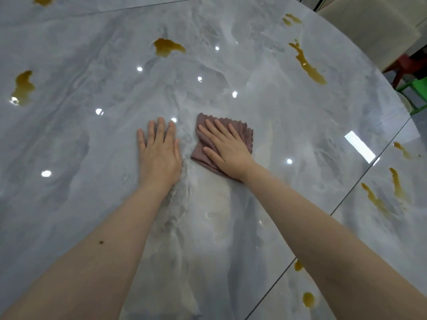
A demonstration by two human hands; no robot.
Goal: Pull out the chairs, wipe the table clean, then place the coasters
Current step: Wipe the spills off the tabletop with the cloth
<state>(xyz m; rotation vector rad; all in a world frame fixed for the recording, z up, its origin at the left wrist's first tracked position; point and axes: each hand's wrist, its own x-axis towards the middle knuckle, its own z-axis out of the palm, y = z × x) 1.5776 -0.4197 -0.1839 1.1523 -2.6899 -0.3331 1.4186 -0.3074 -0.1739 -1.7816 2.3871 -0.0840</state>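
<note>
A glossy grey marble table (92, 181) fills the view. A folded mauve cloth (245, 135) lies flat near its middle, and my right hand (227, 148) presses on it with straight, spread fingers. My left hand (159, 150) rests flat on the bare tabletop just left of the cloth, fingers straight. Brown liquid stains sit on the table: one (167, 46) ahead of my hands, one (23, 87) at far left, a long streak (308, 65) at upper right, and several (396, 185) along the right side. No coasters are in view.
A cream chair (374, 31) stands beyond the table's curved edge at top right. Beside it on the floor are a red stool (406, 65) and a green stool (416, 88). A dark seam line (346, 199) crosses the tabletop on the right.
</note>
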